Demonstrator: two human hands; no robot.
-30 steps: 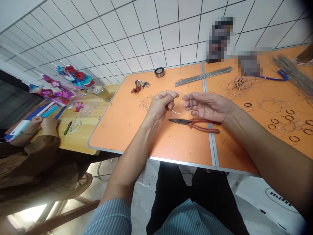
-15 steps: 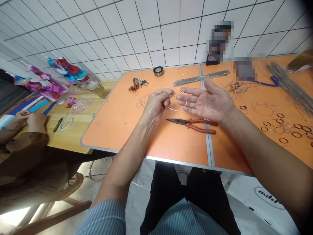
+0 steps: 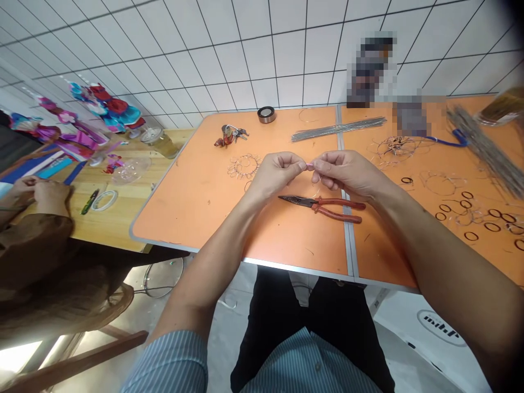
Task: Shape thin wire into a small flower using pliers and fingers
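Beyond left hand (image 3: 273, 174), cup (image 3: 153, 137) of liquid (image 3: 168, 147)

A wall of white rectangular tiles with thin dark grout lines (image 3: 286, 54) rises behind the rear edge of an orange-topped table with grey metal edging (image 3: 184, 207). The table's left corners are rounded, and a grey metal seam strip (image 3: 350, 240) crosses it from rear edge to front edge. Along its left edge shows a pale yellow wooden table with visible grain (image 3: 118, 232). Below the front edges lies a smooth light-grey floor (image 3: 223, 338). Under the orange table's front right stands a white box with a dark-lettered oval (image 3: 401, 322). At lower left, a slanting brown wooden bar (image 3: 102, 357) passes beside a patch of glaring white light (image 3: 18, 357).
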